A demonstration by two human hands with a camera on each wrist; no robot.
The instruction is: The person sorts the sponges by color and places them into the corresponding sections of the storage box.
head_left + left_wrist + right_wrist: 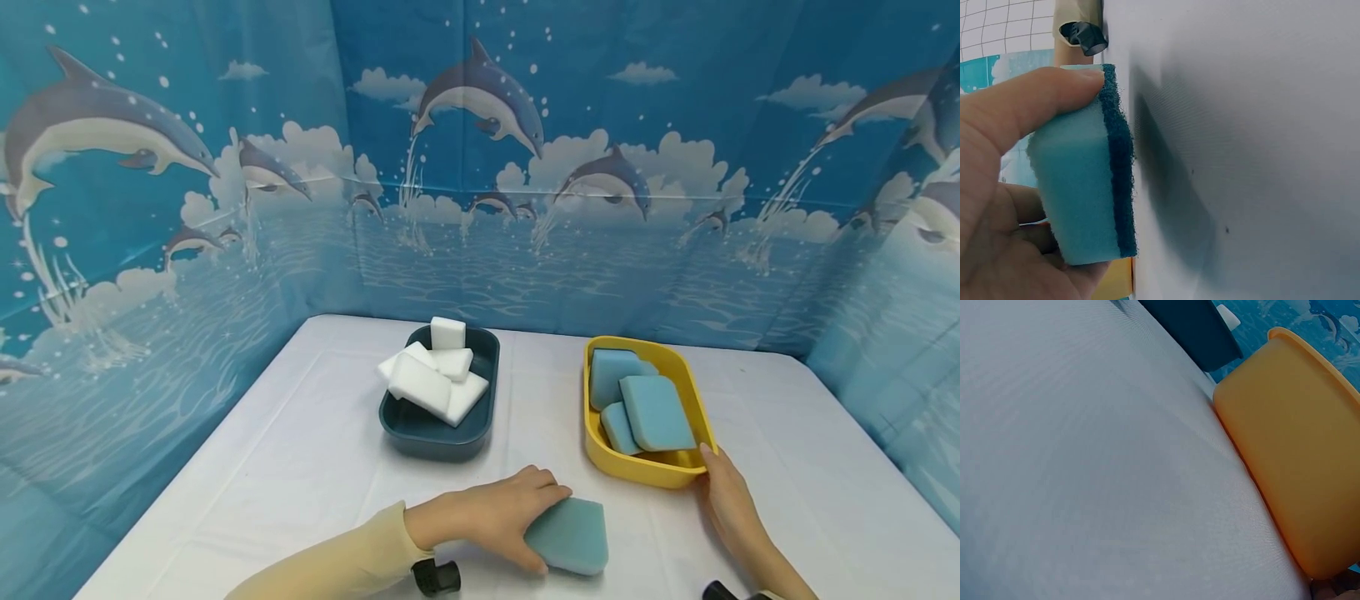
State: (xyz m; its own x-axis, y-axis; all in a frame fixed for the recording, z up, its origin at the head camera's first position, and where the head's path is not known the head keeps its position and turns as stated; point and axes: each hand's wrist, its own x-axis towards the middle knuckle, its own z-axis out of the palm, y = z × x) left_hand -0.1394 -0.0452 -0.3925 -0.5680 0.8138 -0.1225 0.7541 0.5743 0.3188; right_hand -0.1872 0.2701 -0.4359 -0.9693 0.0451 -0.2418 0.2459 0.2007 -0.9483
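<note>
In the head view my left hand [510, 512] grips a light blue sponge [573, 533] near the table's front middle. The left wrist view shows this sponge [1079, 181] with a dark scouring layer facing the table and a shadow beside it; the thumb presses its edge. My right hand [727, 492] holds the near right corner of a yellow tub [645, 472], thumb at the rim, the other fingers mostly hidden. Inside the tub lie several blue sponges [656, 412]. The right wrist view shows mainly the tub's outer wall [1291, 450].
A dark blue tub [435, 447] stands left of the yellow one, piled with several white sponge blocks [420, 383], some rising above its rim. A white cloth [300, 467] covers the table. Dolphin-printed curtains [465, 250] hang behind it and at both sides.
</note>
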